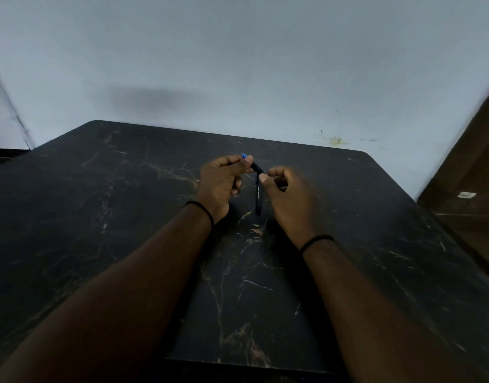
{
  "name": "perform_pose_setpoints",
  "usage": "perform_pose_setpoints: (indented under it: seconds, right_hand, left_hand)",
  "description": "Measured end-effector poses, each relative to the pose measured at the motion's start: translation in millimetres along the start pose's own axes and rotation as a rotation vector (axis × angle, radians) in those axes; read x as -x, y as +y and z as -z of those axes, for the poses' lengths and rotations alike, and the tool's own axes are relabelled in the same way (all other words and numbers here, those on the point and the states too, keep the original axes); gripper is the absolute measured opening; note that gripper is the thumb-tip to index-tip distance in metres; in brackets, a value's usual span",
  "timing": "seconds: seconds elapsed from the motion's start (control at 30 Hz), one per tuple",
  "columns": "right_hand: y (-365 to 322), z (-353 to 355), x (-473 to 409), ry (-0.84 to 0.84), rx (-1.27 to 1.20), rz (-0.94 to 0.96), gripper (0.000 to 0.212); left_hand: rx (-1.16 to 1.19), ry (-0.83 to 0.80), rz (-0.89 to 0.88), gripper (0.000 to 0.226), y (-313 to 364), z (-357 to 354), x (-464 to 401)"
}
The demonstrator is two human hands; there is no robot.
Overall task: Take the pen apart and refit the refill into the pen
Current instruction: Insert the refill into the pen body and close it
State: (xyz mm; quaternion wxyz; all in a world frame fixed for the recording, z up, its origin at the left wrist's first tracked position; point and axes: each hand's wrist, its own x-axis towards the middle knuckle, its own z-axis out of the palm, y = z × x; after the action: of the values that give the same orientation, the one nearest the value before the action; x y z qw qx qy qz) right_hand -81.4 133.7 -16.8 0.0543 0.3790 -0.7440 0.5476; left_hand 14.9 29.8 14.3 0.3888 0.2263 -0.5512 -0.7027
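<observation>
My left hand (221,183) pinches a short black pen part (256,168) whose blue end (243,155) sticks out past the thumb. The part's other end meets the fingertips of my right hand (286,197), which are closed on it. A long, thin black pen piece (257,197) with small print runs from my right fingertips down toward me. I cannot tell whether this piece is held or lies on the table. Both hands hover close together over the middle of the black marbled table (127,217). The picture is slightly blurred.
The table's far edge stands against a pale wall (238,64). A brown wooden panel (464,189) runs along the right side. A black band circles each wrist, the left (203,210) and the right (316,240).
</observation>
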Motion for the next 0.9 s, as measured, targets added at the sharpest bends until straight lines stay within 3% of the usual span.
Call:
perform_pose_setpoints:
  seconds: [0.1, 0.23, 0.33, 0.37, 0.43, 0.53, 0.63, 0.73, 0.83, 0.9]
  right_hand:
    - [4, -1, 0, 0.018, 0.002, 0.001, 0.026]
    - [4, 0, 0, -0.005, 0.034, 0.022, 0.015]
    - [0, 0, 2, -0.045, 0.057, 0.038, 0.039]
    - [-2, 1, 3, -0.048, 0.049, 0.035, 0.038]
    - [-3, 2, 3, -0.027, 0.006, 0.006, 0.015]
    - [1, 2, 2, 0.003, 0.012, -0.005, 0.026]
    - [0, 2, 2, -0.024, 0.031, 0.008, 0.019]
    - [-2, 1, 3, -0.037, 0.047, 0.023, 0.032]
    - [-6, 2, 4, -0.05, -0.004, -0.026, 0.013]
    - [-6, 3, 6, -0.029, 0.001, -0.021, 0.024]
  left_hand:
    - [0.005, 0.005, 0.004, 0.017, 0, 0, 0]
    - [0.004, 0.006, -0.002, 0.024, 0, 2, 0]
    - [0.002, 0.007, 0.0, 0.024, 0, 2, 0]
    - [0.001, 0.007, 0.001, 0.023, 0, 1, 0]
    - [0.005, 0.005, 0.001, 0.021, -1, 0, 0]
    - [0.005, 0.004, 0.004, 0.017, 0, 0, 0]
    - [-0.001, 0.01, 0.007, 0.019, 0, 1, 1]
    - [-0.004, 0.019, 0.012, 0.022, 2, 1, 2]
    - [0.001, 0.006, 0.012, 0.02, 2, 1, 2]
    - [0.006, -0.009, 0.014, 0.021, 2, 0, 2]
